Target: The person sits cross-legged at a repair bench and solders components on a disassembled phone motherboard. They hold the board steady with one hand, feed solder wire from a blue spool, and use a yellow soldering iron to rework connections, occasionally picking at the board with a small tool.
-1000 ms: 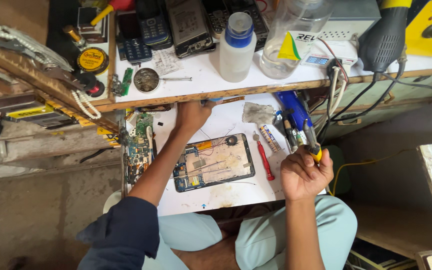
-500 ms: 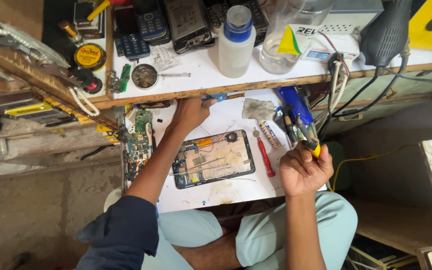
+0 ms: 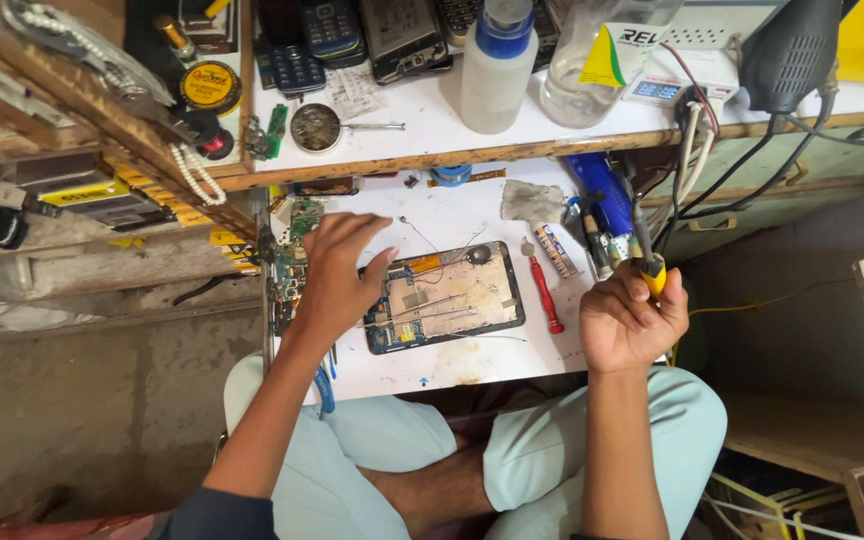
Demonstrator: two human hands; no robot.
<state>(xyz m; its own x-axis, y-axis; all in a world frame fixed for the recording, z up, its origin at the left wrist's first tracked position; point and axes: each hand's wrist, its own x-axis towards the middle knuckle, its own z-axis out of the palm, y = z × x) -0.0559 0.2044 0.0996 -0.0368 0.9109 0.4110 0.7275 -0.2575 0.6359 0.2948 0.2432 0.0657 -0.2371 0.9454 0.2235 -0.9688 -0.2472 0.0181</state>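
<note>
We see the opened tablet (image 3: 444, 297) flat on the counter (image 3: 452, 215), our left hand (image 3: 337, 275) spread loosely over its left end, right hand (image 3: 632, 320) off right, clamped on a yellow-handled tool (image 3: 652, 268).

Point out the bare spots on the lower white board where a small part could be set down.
Bare patches: above the opened tablet toward the grey rag, and along the board's front edge below it. Crowded: the right side by the red screwdriver, and the left under the left hand.

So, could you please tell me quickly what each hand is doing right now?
Left hand: open, fingers spread at the opened tablet's left end.
Right hand: closed around a yellow-handled tool.
</note>
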